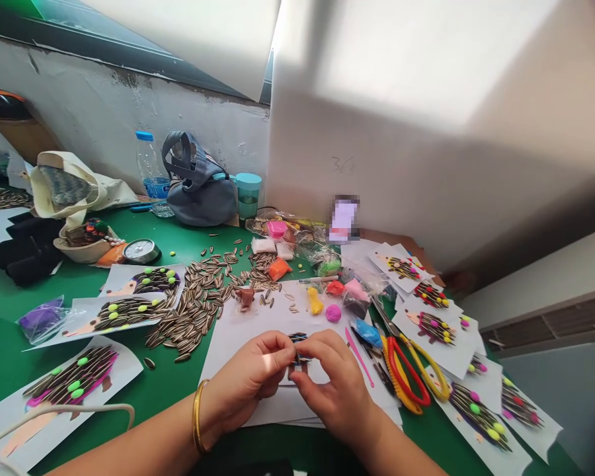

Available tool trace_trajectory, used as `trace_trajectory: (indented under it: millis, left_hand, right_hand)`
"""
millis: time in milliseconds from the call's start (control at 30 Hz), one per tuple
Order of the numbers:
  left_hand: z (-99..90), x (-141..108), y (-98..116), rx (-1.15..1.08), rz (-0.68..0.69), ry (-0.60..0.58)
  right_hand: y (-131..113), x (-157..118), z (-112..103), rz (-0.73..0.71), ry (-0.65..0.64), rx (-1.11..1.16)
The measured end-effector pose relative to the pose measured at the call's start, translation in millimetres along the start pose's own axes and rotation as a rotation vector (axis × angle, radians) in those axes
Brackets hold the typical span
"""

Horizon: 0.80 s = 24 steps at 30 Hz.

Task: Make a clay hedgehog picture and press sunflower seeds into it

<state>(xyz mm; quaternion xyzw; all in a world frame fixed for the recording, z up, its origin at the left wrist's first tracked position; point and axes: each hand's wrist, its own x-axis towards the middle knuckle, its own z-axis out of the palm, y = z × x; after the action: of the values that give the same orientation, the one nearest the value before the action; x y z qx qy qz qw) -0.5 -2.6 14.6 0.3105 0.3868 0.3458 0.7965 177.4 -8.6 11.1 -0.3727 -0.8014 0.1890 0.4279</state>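
In the middle of the head view, my left hand and my right hand meet over the white paper. Between their fingertips is a small dark cluster of striped sunflower seeds, with brown bits just below it, mostly covered by my fingers. My left thumb and forefinger are pinched at the seeds. From the other side, the right thumb and fingers curl round the same cluster. Just beyond the hands lie a yellow clay lump, a magenta clay ball and brown clay. A pink modelling tool lies right of my right hand.
Loose sunflower seeds are heaped on the green table. Seed-hedgehog cards lie left, more cards right. Red-handled scissors and yellow-handled scissors lie nearby. A grey-blue bag, bottle and cup stand behind.
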Motion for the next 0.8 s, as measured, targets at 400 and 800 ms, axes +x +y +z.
trace_trajectory:
  millis: [400,800]
  left_hand:
    - [-8.5,7.5,11.7,0.267,0.120,0.123]
    - [-38.7,24.2,22.2,0.557,0.382,0.372]
  right_hand:
    - [23.0,1.0,-19.7,0.059,-0.014,-0.080]
    - [42.1,3.5,-30.3,0.390,-0.312,-0.322]
